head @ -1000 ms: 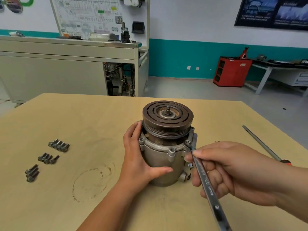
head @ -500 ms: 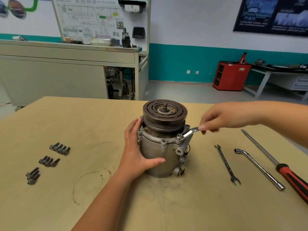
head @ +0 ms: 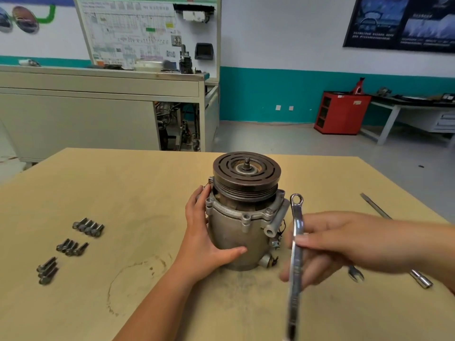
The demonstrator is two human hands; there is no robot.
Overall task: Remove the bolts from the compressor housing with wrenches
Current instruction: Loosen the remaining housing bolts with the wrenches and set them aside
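Bright, diffuse indoor light; shadows soft, only a faint dark rim on the table (head: pixel 123 183) at the foot of the compressor housing (head: pixel 234 239), left of the grip; the right hand (head: pixel 344 242) is motion-blurred, worst in the fingers (head: pixel 288 275) below its grip on the wrench (head: pixel 297 223); above the grip the ring end is sharp and glints; far from the grip, edge lines bow.

The compressor (head: pixel 236 232) stands mid-frame on the tabletop (head: pixel 123 193). Three clusters of bolts (head: pixel 88 227) lie left. A wrench (head: pixel 296 242) is just right of the compressor, with a screwdriver (head: pixel 374 205) farther right.
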